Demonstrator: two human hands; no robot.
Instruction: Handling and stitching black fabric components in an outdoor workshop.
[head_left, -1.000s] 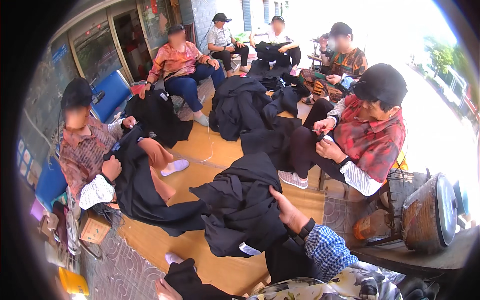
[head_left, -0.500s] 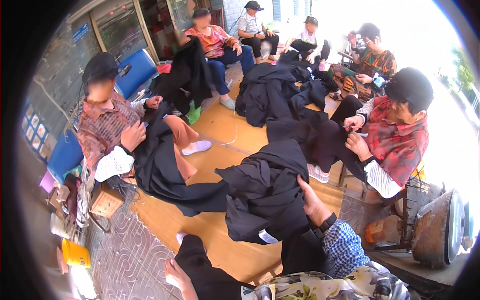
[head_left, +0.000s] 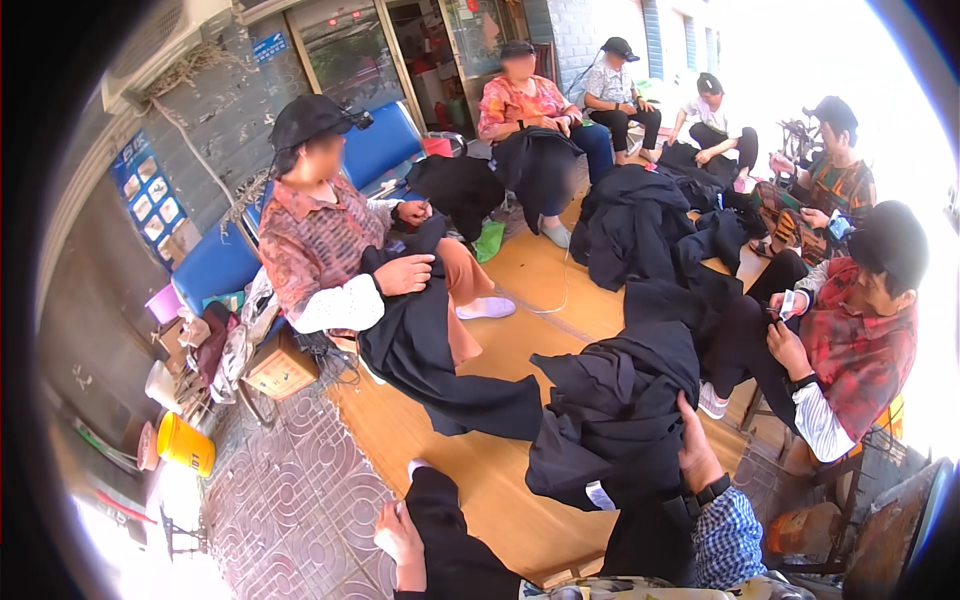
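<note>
A bundled black garment [head_left: 625, 400] lies over my right knee, with a small white label [head_left: 599, 496] at its lower edge. My right hand [head_left: 700, 447] grips the bundle's right side, thumb up along the cloth, fingers mostly under it. Beside my left knee, my left hand [head_left: 399, 533] is closed with curled fingers. Whatever it may hold is too small to make out. My black-trousered left leg [head_left: 445, 530] is right next to it.
A co-worker on the left handles a black garment [head_left: 425, 360]; one on the right holds a small white piece [head_left: 788, 303]. More black garments [head_left: 640, 225] are heaped ahead on the tan floor sheet [head_left: 500, 470]. A yellow bucket [head_left: 186, 444] and cardboard box [head_left: 283, 364] stand left.
My view has turned left, so the scene sits further right. The co-worker in orange at the back has lowered a raised black garment. My right hand keeps its grip on the bundle.
</note>
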